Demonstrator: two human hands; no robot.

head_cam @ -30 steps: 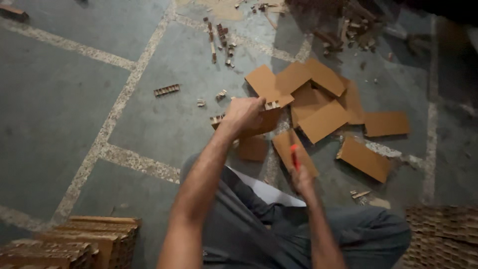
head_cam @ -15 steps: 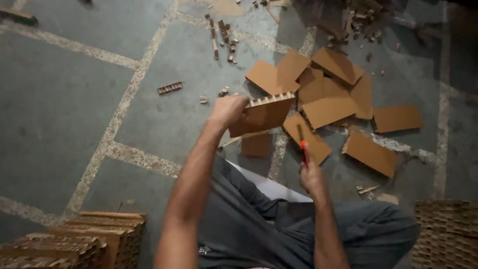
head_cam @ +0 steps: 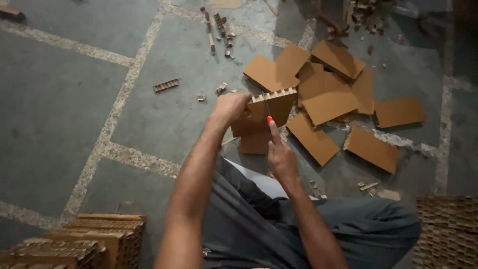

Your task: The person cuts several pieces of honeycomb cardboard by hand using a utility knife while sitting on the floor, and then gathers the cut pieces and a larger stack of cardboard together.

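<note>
My left hand (head_cam: 230, 108) grips the left end of a thick honeycomb cardboard block (head_cam: 266, 110), held up edge-on above the floor. My right hand (head_cam: 281, 157) holds a small red-handled cutter (head_cam: 269, 119) whose tip rests against the block's near face. Both forearms reach out over my grey trousers (head_cam: 298, 229). Behind the block lies a scatter of several brown cardboard pieces (head_cam: 328, 102) on the grey floor.
A stack of honeycomb cardboard (head_cam: 74, 246) stands at the lower left and another (head_cam: 445, 231) at the lower right. Small cardboard offcuts (head_cam: 166, 85) and scraps (head_cam: 219, 27) litter the tiled concrete floor. More debris (head_cam: 363, 12) lies at the top.
My left hand picked a cardboard block off the pile and raised it toward me. My right hand brought the red cutter up against the block.
</note>
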